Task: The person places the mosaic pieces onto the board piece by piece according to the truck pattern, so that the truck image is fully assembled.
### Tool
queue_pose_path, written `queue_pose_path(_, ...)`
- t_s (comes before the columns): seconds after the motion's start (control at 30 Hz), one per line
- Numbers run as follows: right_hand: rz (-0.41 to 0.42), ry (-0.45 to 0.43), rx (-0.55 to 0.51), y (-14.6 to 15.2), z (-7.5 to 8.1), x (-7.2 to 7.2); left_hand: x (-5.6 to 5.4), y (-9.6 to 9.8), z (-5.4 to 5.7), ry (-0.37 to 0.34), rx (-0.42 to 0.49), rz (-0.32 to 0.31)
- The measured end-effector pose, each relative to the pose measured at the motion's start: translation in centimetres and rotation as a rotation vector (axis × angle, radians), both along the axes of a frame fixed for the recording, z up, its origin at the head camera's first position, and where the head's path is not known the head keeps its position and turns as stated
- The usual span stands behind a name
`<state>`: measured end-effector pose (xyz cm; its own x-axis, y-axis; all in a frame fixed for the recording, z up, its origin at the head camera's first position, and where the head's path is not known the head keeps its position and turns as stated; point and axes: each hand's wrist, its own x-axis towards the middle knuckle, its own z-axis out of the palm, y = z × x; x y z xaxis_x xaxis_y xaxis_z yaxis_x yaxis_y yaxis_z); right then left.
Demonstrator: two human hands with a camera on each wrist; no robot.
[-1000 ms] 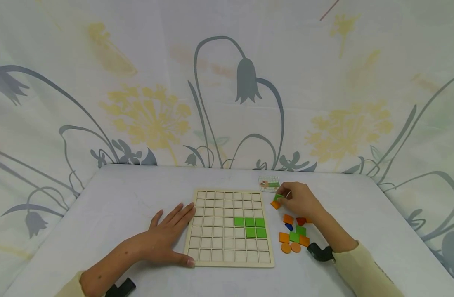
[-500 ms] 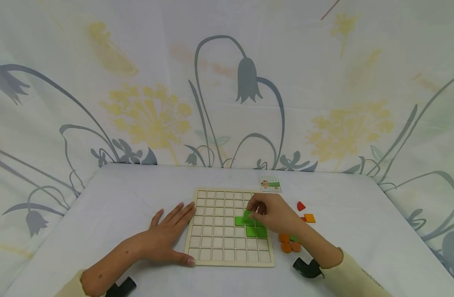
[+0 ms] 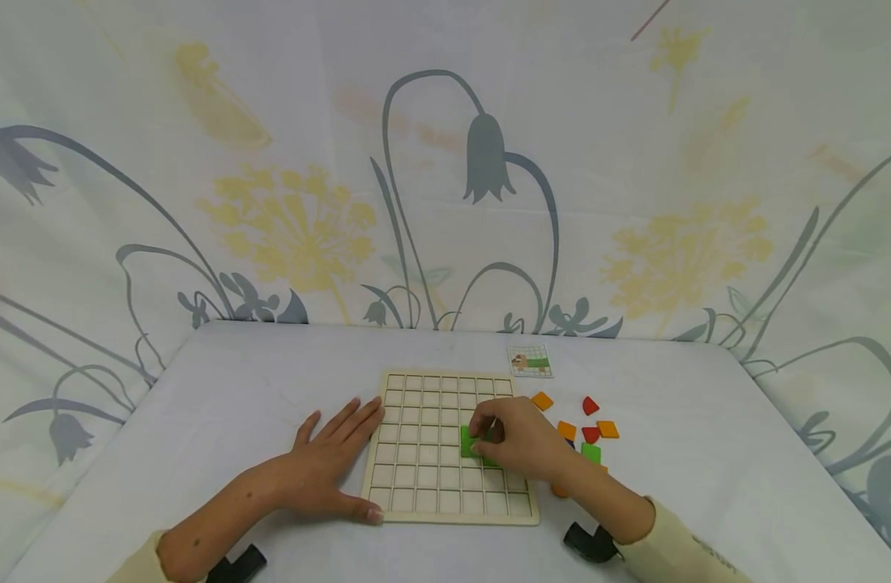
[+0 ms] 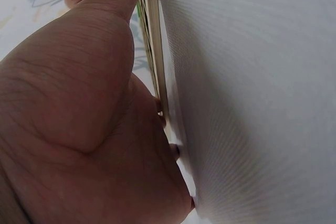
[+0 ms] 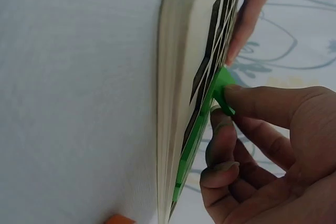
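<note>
Green tile (image 5: 220,84); beige gridded board (image 3: 409,455); red wedge (image 3: 590,405); grey-yellow floral backdrop (image 3: 438,194).

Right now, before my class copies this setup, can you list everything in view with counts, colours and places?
Flat wooden grid board: 1, pale, mid-table
Square tiles in the board: count hidden, green, beneath the right hand
Pinched flat tile: 1, green, in the right hand
Loose square tiles: at least 3 orange, 1 green, right of the board
Curved-edge pieces: 2, red, among them
Mostly hidden piece: 1, dark blue, there too
Small picture card: 1, multicoloured, beyond the board
Table: 1, white, underneath
Floral backdrop: 1, white-grey-yellow, behind
Devices: 2, black, at the wrists
Sleeves: 2, cream, on the forearms
Hands: 2, left at the board's left edge, right pinching
</note>
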<state>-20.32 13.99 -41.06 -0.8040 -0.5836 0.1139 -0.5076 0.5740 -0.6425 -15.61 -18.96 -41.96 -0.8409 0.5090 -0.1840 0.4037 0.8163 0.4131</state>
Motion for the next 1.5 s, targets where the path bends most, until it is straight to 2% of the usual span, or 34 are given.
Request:
queue_pose_path(0.33,-0.017,0.042,0.033,0.6,0.1,0.7,0.1,0.1,0.1,-0.006,-0.005,0.002)
queue_pose_path(0.53,-0.056,0.065,0.024,2.8,0.4,1.1,0.1,0.1,0.1,-0.004,-0.013,0.003)
queue_pose_path(0.9,-0.253,0.095,0.096,9.4,0.7,1.6,0.2,0.0,0.2,-0.009,-0.003,-0.006)
queue_pose_path(1.2,-0.331,0.042,0.159,12.5,0.4,2.3,0.1,0.0,0.2,-0.01,-0.006,-0.004)
queue_pose_path(1.5,-0.324,-0.02,0.166,13.0,0.0,2.0,0.2,0.0,0.2,-0.003,0.003,-0.012)
